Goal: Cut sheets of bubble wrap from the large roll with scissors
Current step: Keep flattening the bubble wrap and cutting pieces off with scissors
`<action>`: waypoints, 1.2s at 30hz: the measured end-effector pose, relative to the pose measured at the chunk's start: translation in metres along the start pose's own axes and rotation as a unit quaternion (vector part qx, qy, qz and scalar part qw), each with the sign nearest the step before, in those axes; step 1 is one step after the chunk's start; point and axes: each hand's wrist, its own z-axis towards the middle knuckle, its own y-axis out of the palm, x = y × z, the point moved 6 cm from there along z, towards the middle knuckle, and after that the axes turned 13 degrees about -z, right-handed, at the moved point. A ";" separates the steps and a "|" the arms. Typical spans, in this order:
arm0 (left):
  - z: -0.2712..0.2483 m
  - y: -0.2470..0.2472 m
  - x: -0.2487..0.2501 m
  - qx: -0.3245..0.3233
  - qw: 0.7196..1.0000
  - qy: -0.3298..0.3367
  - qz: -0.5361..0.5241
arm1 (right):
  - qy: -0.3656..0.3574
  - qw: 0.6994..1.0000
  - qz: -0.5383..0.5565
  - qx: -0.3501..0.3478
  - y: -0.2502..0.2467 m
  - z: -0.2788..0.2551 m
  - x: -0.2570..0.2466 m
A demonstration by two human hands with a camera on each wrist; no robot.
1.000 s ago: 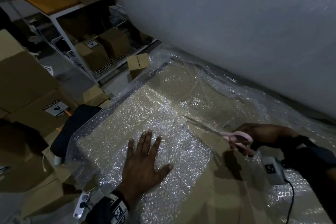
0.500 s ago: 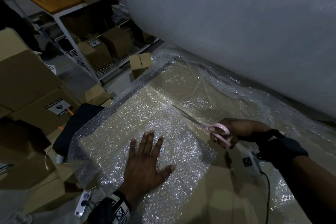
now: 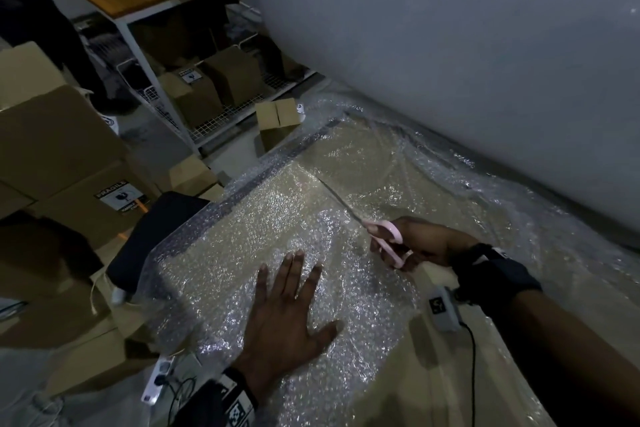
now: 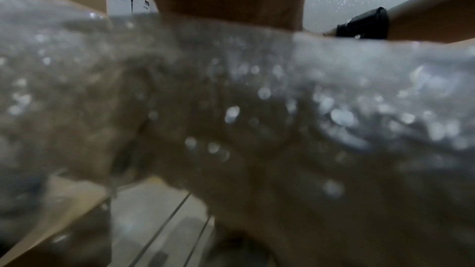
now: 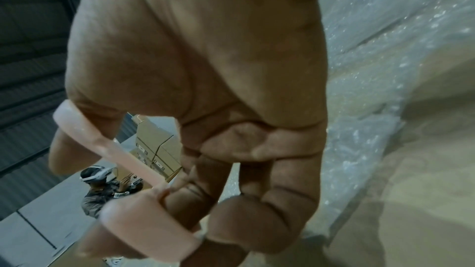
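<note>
Right hand (image 3: 427, 244) has its fingers (image 5: 270, 216) curled through the pink loops of the scissors (image 3: 384, 239), blades closed and running far-left along the cut. Left hand (image 3: 284, 322) lies flat, fingers spread, pinning the bubble wrap (image 3: 242, 253) on the cardboard desk (image 3: 450, 385). It's light, floppy, slippery stuff, best held close beside the blades. The large roll (image 3: 450, 62) looms far right.

Seen from the wrist, the right hand (image 5: 195, 88) grips the pink handles of a pair of scissors (image 5: 144, 206), thumb through one loop and fingers (image 5: 277, 210) curled through the other. Bubble wrap (image 5: 385, 52) lies over brown cardboard (image 5: 416, 200) at right. Beyond the handles, another person (image 5: 99, 188) wearing a headset stands near stacked cardboard boxes (image 5: 159, 149).
</note>
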 end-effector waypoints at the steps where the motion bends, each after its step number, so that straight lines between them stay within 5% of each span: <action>1: 0.000 0.000 0.000 0.000 1.000 0.000 -0.002 | -0.002 1.000 0.005 -0.003 0.001 0.002 -0.001; 11: 0.001 0.002 -0.002 -0.011 1.000 -0.004 -0.002 | -0.045 0.999 -0.018 -0.011 0.008 0.019 -0.008; 36: 0.002 0.000 0.000 -0.035 0.999 -0.023 0.008 | -0.015 1.000 -0.012 -0.019 0.015 0.019 -0.011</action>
